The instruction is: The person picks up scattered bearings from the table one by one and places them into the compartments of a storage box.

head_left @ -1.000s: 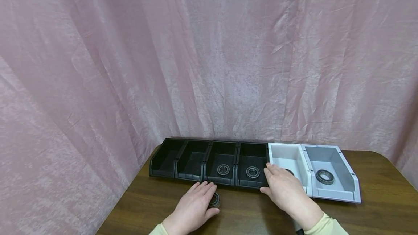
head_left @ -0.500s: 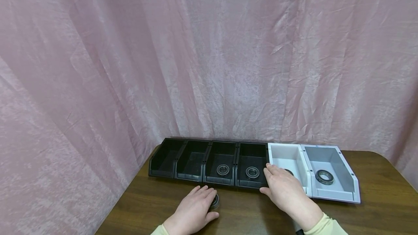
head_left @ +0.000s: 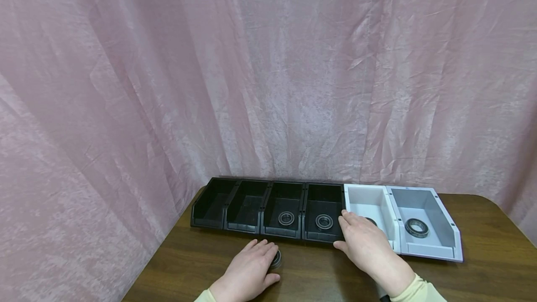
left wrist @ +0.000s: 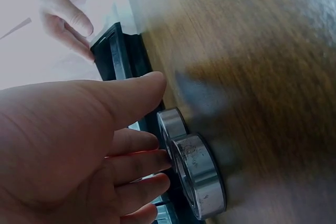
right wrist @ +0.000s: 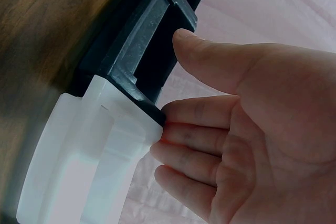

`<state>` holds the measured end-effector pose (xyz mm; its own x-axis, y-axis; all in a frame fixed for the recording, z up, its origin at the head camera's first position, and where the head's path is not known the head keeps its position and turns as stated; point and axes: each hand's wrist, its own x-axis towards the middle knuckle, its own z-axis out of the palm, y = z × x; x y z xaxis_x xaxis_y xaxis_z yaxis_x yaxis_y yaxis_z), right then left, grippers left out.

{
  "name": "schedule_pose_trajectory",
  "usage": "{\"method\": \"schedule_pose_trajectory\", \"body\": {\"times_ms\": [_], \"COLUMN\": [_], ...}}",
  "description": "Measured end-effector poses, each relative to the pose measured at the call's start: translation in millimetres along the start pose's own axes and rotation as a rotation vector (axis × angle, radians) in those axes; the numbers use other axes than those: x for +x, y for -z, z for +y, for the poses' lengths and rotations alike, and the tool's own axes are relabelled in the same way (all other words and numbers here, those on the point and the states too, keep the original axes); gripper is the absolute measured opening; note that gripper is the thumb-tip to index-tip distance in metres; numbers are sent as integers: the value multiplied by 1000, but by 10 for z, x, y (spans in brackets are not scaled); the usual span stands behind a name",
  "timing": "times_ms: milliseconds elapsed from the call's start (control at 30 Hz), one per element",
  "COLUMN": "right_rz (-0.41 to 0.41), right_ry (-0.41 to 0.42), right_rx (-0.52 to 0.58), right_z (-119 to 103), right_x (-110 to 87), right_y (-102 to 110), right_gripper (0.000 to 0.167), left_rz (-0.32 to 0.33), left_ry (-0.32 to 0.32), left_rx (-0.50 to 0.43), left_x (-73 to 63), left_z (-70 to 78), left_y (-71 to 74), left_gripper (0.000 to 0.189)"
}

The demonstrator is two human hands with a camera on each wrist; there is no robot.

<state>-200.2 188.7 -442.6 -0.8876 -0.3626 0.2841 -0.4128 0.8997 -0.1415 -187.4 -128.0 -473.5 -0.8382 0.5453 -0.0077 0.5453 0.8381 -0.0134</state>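
My left hand (head_left: 250,269) hovers at the near side of the bins with relaxed fingers, beside a ball bearing (head_left: 276,259) that it partly hides. In the left wrist view a larger bearing (left wrist: 202,177) and a smaller bearing (left wrist: 172,123) stand close together on the table near the fingertips; whether the fingers touch them I cannot tell. My right hand (head_left: 364,246) has its fingers extended at the boundary of a black bin (head_left: 325,197) and the white bin (head_left: 365,195). Nothing is in its palm in the right wrist view. A bearing in the white bin is mostly hidden by this hand.
Several black bins stand in a row on the wooden table (head_left: 176,264), followed by white and pale grey ones. One bearing (head_left: 286,218) lies in a black bin, another bearing (head_left: 324,222) in its neighbour. The pale grey bin (head_left: 423,199) holds a larger bearing (head_left: 417,228). A pink curtain (head_left: 293,83) hangs behind.
My left hand has drawn back slightly from the bins, toward me, and then stayed nearly still. The right hand has not visibly moved.
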Motion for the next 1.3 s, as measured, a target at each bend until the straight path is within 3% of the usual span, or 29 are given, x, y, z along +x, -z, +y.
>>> {"method": "schedule_pose_trajectory", "body": {"times_ms": [267,600,1300], "right_rz": [0,-7,-5], "right_ry": [0,-6,-6], "right_rx": [-2,4,0], "right_z": [-1,0,1], "right_x": [-2,2,-1], "right_y": [4,3,0], "right_gripper": [62,63,62], "left_rz": [64,77,116], "left_ry": [-6,30,22], "left_rx": [56,79,101], "left_x": [-14,20,61], "left_z": [-17,-52,-68], "left_y": [-13,-53,-92], "left_gripper": [61,59,49]}}
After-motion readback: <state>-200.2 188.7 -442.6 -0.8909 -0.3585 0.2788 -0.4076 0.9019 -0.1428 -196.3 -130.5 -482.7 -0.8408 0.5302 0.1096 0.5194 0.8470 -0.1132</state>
